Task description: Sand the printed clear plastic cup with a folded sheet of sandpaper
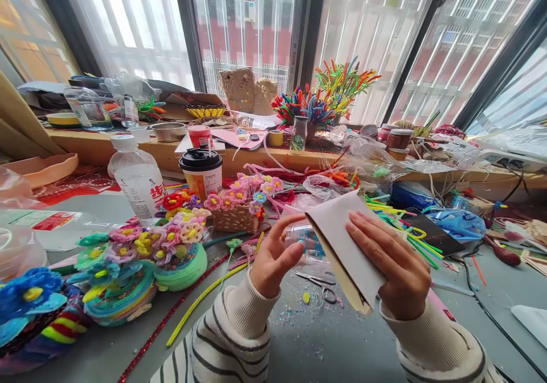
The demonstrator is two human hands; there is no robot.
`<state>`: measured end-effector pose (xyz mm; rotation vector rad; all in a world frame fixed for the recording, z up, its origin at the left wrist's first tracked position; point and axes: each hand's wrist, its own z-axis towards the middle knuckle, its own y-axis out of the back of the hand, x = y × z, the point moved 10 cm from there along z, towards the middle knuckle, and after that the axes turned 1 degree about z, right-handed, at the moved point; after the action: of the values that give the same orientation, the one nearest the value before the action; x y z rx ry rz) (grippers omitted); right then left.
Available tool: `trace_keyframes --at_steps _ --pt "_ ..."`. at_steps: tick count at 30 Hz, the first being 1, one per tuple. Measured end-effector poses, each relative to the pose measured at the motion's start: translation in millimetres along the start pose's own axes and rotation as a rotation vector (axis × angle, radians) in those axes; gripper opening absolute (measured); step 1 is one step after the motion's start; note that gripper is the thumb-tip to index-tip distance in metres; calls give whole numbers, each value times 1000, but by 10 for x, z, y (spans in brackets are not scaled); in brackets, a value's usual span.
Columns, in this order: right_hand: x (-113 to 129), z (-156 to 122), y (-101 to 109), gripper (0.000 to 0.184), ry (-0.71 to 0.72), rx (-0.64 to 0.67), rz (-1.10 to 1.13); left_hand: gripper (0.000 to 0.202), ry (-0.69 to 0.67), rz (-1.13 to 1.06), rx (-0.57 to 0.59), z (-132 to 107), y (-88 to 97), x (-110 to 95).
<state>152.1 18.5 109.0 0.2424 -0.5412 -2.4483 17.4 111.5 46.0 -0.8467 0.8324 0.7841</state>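
My right hand (393,263) grips a folded sheet of white paper (342,229), fingers flat on its upper face. The sheet is tilted, with a tan inner side showing along its lower left edge. My left hand (277,255) curves around a clear plastic container (314,243), thumb at its near side and index finger near the paper's top corner. Blue bits show in or through the container; its lower part blends with clear plastic behind. Below the hands lie scissors (327,292), a yellow piece (306,298) and scattered glitter.
Left of the hands stand pipe-cleaner flower pots (182,266), a water bottle (137,178), a lidded paper cup (200,172) and a woven flower basket (233,218). Coloured pipe cleaners (419,237) and a black cable (491,309) lie on the right. A cluttered wooden ledge (252,161) runs below the windows.
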Motion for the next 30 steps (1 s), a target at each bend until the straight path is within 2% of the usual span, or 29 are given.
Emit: trace_keyframes --at_steps 5,9,18,22,26,30 --pt "13 -3 0 52 -13 -3 -86 35 22 -5 28 0 -59 13" --pt "77 -14 -18 50 42 -4 -54 35 23 -52 14 -7 -52 23" --pt "119 15 -13 51 39 -38 -103 41 87 -44 43 -20 -97 61" --pt "131 7 -15 50 51 -18 -88 38 72 -62 42 -17 -103 31" --pt "130 13 -9 49 24 -22 -122 38 118 -128 108 -30 -168 84" --pt "138 17 -37 50 25 2 -102 34 75 -169 100 -27 -149 54"
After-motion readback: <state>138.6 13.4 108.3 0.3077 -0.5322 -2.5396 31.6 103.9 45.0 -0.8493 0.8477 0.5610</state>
